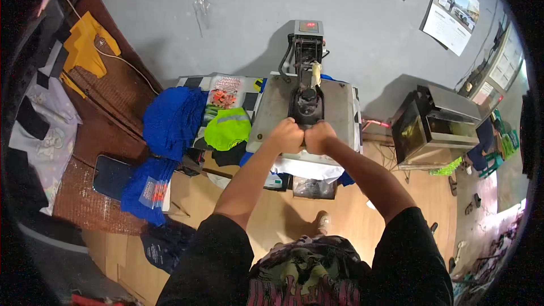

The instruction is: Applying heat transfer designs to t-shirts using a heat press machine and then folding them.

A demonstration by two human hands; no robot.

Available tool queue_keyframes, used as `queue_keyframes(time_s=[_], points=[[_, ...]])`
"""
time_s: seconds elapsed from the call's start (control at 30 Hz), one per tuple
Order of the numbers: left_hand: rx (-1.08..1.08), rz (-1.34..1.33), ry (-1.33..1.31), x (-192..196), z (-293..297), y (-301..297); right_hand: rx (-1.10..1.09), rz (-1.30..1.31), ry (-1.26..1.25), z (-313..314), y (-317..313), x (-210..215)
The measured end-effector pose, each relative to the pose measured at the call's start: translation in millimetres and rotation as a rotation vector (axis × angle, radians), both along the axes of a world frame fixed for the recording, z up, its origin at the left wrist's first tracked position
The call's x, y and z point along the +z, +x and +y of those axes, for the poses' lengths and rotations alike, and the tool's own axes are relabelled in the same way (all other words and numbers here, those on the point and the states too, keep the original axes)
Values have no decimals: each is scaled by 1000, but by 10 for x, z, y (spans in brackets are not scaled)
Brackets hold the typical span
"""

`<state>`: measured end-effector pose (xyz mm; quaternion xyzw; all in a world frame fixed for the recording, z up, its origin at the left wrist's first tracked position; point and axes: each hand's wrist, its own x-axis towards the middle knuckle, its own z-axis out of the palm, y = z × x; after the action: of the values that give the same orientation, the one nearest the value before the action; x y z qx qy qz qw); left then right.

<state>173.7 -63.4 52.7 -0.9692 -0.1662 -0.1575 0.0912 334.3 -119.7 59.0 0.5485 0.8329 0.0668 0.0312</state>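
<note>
My left hand and my right hand are side by side, both closed around the front end of a heat press handle. The grip itself is hidden inside my fists. Under the handle lies the wide grey plate of the heat press, lowered onto the base. White sheet material sticks out below its front edge, and a bit of blue fabric shows at the right corner. A control box with a lit red display stands at the back of the press.
Left of the press are a neon-yellow garment, a printed pack and a pile of blue garments. A dark tablet-like slab lies farther left. At right stands a glass-sided tank; a calendar hangs on the wall.
</note>
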Motion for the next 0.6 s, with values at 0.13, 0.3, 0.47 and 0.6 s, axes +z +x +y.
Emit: queue_keyframes(time_s=[0.13,0.3,0.47,0.6], points=[[2,39,-22,-68,23,26,97,32,-34,7,81,14],[40,39,-31,-195,81,61,134,64,-87,58,144,10],[171,113,-11,-268,-33,181,234,126,-48,-17,315,36],[266,132,-27,-230,-151,405,321,94,-42,-9,582,114]])
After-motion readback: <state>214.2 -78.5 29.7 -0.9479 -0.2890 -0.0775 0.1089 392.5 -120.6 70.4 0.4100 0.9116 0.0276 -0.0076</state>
